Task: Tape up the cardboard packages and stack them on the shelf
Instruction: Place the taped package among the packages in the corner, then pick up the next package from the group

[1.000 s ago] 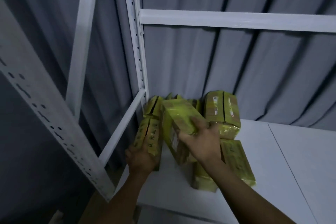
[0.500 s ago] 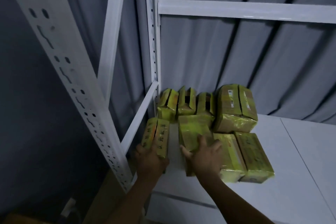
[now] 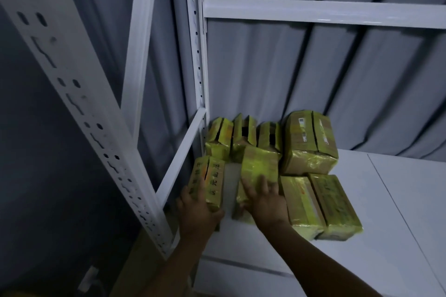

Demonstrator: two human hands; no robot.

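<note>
The step in hand is the stacking, as I judge it; the two packages under the hands look already taped. The left hand (image 3: 196,212) grips the near end of a narrow yellow-taped cardboard package (image 3: 212,176), fingers curled round it, at the left end of the white shelf board (image 3: 386,200), near the white metal frame post (image 3: 196,55). The right hand (image 3: 266,200) lies flat, fingers spread, on a second yellow-taped cardboard package (image 3: 259,164) just to the right; a bare gap is between the two. Both forearms reach forward from the near edge; the right one comes in at a slant.

At the far side stand three small yellow packages (image 3: 243,132) whose tops seem to gape, and a bigger taped carton (image 3: 309,142); two flat yellow packages (image 3: 318,207) lie touching at the right. The next move probably calls for pushing both held packages together and square against the far row.
</note>
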